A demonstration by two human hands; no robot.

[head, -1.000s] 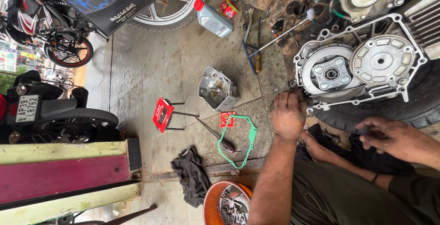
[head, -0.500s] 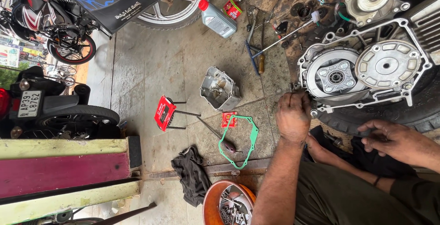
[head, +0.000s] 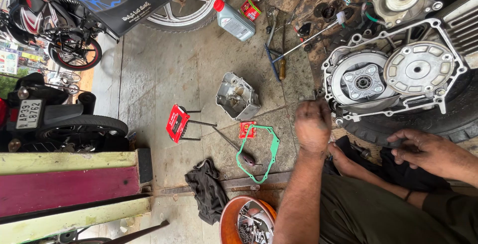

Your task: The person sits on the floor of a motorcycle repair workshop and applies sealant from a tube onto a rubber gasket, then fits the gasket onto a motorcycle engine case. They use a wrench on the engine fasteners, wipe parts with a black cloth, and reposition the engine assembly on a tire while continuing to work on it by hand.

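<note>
A stained grey concrete floor (head: 164,80) fills a workshop in flat daylight. Parked motorcycles (head: 59,119) line the open side, with a wheel (head: 191,5) above. A low wall (head: 69,184) painted yellow and maroon runs along the floor's edge.

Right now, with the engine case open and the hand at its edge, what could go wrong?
1. The open silver engine case sits exposed above a gritty concrete floor; dirt may get in.
2. The thin green gasket lies loose on the floor beside the knee and could be crushed or torn.
3. The left hand works at the case's lower edge; a small part could drop and roll off.
</note>
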